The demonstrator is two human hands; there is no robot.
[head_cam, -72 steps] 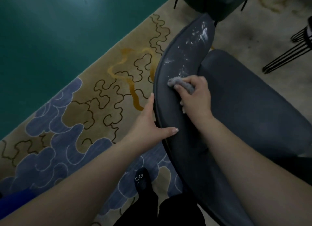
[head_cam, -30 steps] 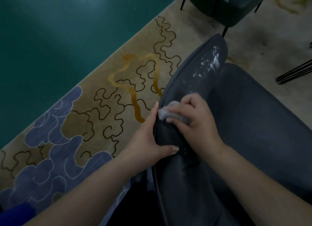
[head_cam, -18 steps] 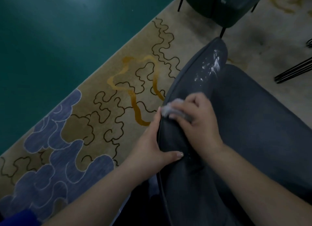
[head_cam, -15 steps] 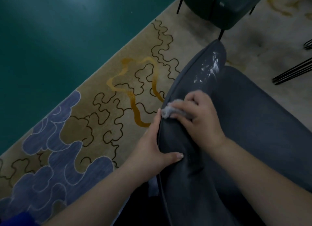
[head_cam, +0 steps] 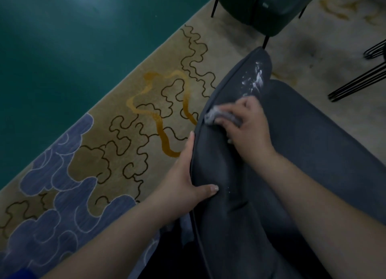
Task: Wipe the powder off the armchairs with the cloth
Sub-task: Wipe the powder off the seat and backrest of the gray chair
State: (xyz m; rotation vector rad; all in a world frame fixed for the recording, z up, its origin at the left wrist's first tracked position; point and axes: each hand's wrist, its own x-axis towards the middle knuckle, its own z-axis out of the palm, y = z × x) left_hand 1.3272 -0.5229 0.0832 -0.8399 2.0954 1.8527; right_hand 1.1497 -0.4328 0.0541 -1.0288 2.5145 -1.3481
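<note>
A dark grey armchair [head_cam: 313,157] fills the right half of the view, its curved armrest running up the middle. White powder [head_cam: 255,80] streaks the far end of that armrest. My right hand [head_cam: 248,128] grips a small grey cloth [head_cam: 215,116] and presses it on the armrest just below the powder. My left hand [head_cam: 188,180] clasps the armrest's outer edge nearer to me, thumb on top and fingers down the outside.
A second dark armchair [head_cam: 267,5] with white powder marks on it stands at the top on thin black legs. Black wire legs [head_cam: 361,80] show at the right edge. A patterned beige and blue rug [head_cam: 100,157] lies left, bordered by green floor [head_cam: 62,38].
My right hand slid the cloth up the armrest toward the powder patch. The left hand kept its hold on the edge.
</note>
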